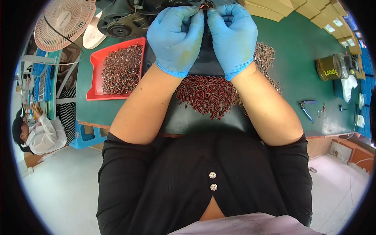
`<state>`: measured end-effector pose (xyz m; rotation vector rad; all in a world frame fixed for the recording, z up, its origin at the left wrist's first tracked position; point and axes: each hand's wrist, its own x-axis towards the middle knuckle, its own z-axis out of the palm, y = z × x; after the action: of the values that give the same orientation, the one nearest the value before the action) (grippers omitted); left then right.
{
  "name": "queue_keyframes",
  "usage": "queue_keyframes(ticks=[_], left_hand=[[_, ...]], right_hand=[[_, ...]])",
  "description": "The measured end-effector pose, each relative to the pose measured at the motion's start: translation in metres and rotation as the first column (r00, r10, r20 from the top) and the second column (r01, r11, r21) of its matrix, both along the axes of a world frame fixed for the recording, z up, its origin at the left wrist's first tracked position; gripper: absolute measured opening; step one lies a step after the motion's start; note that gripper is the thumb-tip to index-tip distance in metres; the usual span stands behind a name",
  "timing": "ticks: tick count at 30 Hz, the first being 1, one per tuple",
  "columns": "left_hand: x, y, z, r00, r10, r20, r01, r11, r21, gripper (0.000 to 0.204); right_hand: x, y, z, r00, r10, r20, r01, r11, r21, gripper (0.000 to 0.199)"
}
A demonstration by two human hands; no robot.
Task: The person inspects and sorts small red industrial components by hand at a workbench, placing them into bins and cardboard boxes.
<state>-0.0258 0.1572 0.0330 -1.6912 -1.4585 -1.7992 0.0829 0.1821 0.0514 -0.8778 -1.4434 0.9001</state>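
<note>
My left hand (175, 43) and my right hand (234, 43) are side by side at the top middle, both in blue gloves. Yellowish stains mark the left glove. The fingers of each hand are pinched together at the front of a dark machine (117, 19). A tiny orange-red bit (201, 6) shows at the left fingertips; what either hand grips is too small to make out. Below the wrists lies a heap of small dark-red cylindrical parts with metal leads (207, 94). More small metal parts (264, 55) are piled beside my right wrist.
A red tray (94, 88) of small metal parts stands left on the green table (301, 43). Blue-handled pliers (306, 109) and a jar (331, 67) are at right. Cardboard boxes (270, 8) line the back. A fan (64, 23) and another person (45, 135) are left.
</note>
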Motion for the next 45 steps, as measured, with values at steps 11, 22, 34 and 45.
queue_keyframes(ticks=[11, 22, 34, 45], left_hand=[[0.003, 0.012, -0.01, 0.989, 0.132, -0.065, -0.131, 0.991, 0.022, 0.011], [0.008, 0.056, -0.025, 0.892, -0.451, 0.02, 0.311, 0.646, 0.697, 0.014], [0.01, 0.054, -0.025, 0.858, -0.507, 0.083, 0.306, 0.634, 0.71, 0.015], [0.009, 0.055, -0.027, 0.878, -0.476, 0.054, 0.306, 0.645, 0.701, 0.015]], right_hand=[[-0.004, 0.001, 0.001, 0.997, -0.062, 0.04, 0.062, 0.998, 0.008, 0.012], [-0.002, -0.002, 0.001, 0.998, -0.038, 0.047, 0.035, 0.998, 0.044, 0.008], [-0.003, -0.001, -0.001, 0.999, -0.04, 0.026, 0.039, 0.999, 0.011, 0.01], [-0.003, -0.002, 0.0, 0.999, -0.026, 0.028, 0.025, 0.999, 0.019, 0.009]])
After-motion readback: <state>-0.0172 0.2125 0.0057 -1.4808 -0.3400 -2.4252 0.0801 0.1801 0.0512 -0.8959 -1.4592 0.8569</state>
